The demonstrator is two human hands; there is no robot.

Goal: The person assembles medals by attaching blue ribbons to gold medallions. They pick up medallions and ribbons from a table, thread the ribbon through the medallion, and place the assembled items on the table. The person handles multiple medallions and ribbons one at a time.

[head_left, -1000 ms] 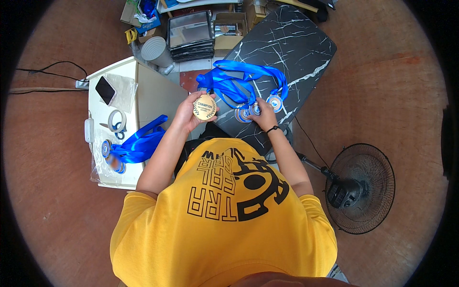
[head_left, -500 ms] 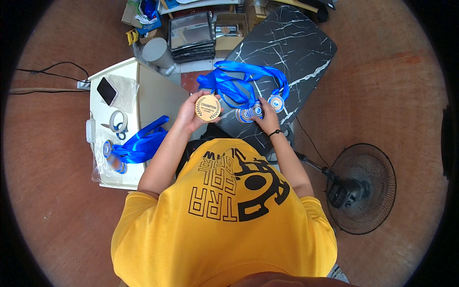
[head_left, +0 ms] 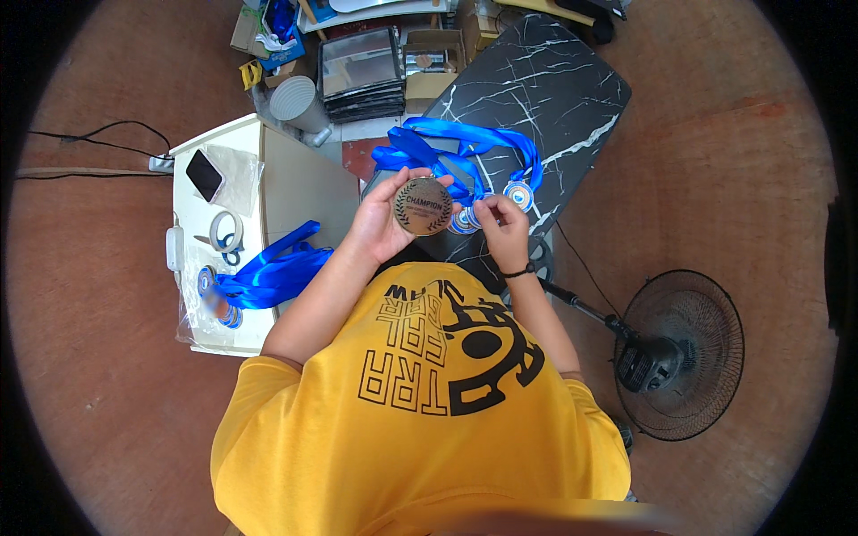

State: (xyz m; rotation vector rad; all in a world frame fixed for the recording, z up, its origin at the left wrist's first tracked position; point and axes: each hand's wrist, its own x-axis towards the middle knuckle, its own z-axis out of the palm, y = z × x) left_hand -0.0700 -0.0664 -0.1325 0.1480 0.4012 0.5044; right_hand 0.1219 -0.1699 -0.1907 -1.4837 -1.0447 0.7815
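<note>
Shirt: yellow with black print (head_left: pixel 357 464), nearest of all.
Left hand: palm turned up (head_left: pixel 380 219), fingers bent round the gold medal and holding it.
Gold medal: in the left hand (head_left: pixel 423 206), in front of the body by the black table's near edge, flat face up. It could slip and drop if the grip gets loose, as the metal looks smooth.
Right hand: thumb and fingertips close together (head_left: pixel 508 234), next to the medal stack. I can't tell if they pinch anything. A dark bracelet (head_left: pixel 520 270) is on the wrist.
Medal stack: blue and white round medals (head_left: pixel 462 221), overlapping, partly hidden by the right hand. A bump from that hand could slide them apart.
Lone medal: just right of the stack (head_left: pixel 519 195), on the black table.
Blue ribbons: looped and crossed (head_left: pixel 492 136). One tug could knot them or drag other medals along.
Black table: white streaks like marble (head_left: pixel 572 98).
White cabinet: on the left (head_left: pixel 252 332), with more ribbons (head_left: pixel 277 272), tape roll (head_left: pixel 214 229), blue scissors (head_left: pixel 231 257) and phone (head_left: pixel 205 175). Ribbons might catch on the scissors if pulled over them.
Fan: black, on the right (head_left: pixel 657 362).
Cardboard box: far back (head_left: pixel 432 87), beside stacked black trays (head_left: pixel 366 103).
</note>
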